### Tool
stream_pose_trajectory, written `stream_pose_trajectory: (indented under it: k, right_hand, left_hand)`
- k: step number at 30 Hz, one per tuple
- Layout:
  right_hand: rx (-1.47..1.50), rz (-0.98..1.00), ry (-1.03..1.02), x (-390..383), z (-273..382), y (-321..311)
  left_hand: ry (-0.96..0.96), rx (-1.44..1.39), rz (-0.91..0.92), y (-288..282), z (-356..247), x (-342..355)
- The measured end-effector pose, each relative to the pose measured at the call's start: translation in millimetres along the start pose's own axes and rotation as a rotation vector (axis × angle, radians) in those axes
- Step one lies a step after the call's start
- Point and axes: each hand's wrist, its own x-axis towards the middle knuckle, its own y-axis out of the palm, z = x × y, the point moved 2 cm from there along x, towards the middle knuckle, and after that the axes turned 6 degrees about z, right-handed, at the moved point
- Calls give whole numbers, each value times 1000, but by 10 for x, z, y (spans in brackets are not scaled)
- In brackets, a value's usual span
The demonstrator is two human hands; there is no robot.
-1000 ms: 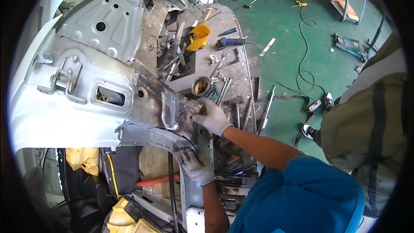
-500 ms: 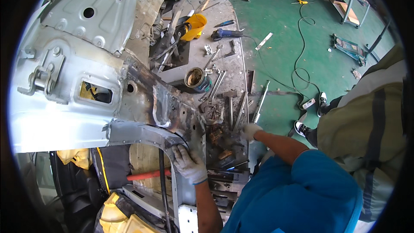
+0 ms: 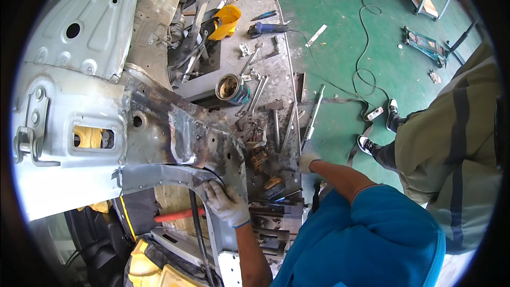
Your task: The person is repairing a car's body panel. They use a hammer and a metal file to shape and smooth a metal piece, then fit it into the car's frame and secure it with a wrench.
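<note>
My left hand [image 3: 227,205], in a pale knitted glove, lies on the curved grey metal arch [image 3: 154,177] of a vehicle body. Its fingers stretch along the panel, close to the dark gap under the burnt, bare-metal section [image 3: 183,135]. At the right edge of the workbench [image 3: 279,48] is my right hand [image 3: 306,163], also gloved; its fingers are too indistinct to read. Nearest to it are a hammer [image 3: 277,126] on the bench and a long chrome wrench-like tool [image 3: 315,111] past the edge.
On the bench stand an open can [image 3: 229,89], a yellow container [image 3: 226,22] and a blue angle grinder [image 3: 268,29], among spanners. A cable [image 3: 366,48] loops over the green floor. A floor jack [image 3: 425,46] and another person [image 3: 451,143] are at the right. A red bar [image 3: 180,215] lies below the arch.
The whole view has shifted, so the body panel and bench sit further left in the picture. My left hand stays on the arch; my right hand stays by the bench edge.
</note>
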Motion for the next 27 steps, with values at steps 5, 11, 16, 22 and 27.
stream_pose_trajectory:
  k: [5,11,16,22,27]
  right_hand:
    - [992,-409,-135,119,332,-421]
    - [1178,-354,-285,583,753,-859]
    - [1417,-317,-257,586,660,-846]
    - [1578,-336,-171,531,715,-885]
    - [1378,-209,-219,447,715,-957]
  left_hand:
    - [-36,-1,32,26,24,-12]
    - [7,-11,-2,46,8,-17]
    - [-15,7,31,38,2,-36]
    - [-42,23,52,33,-20,-15]
    - [-99,-17,66,47,-19,-31]
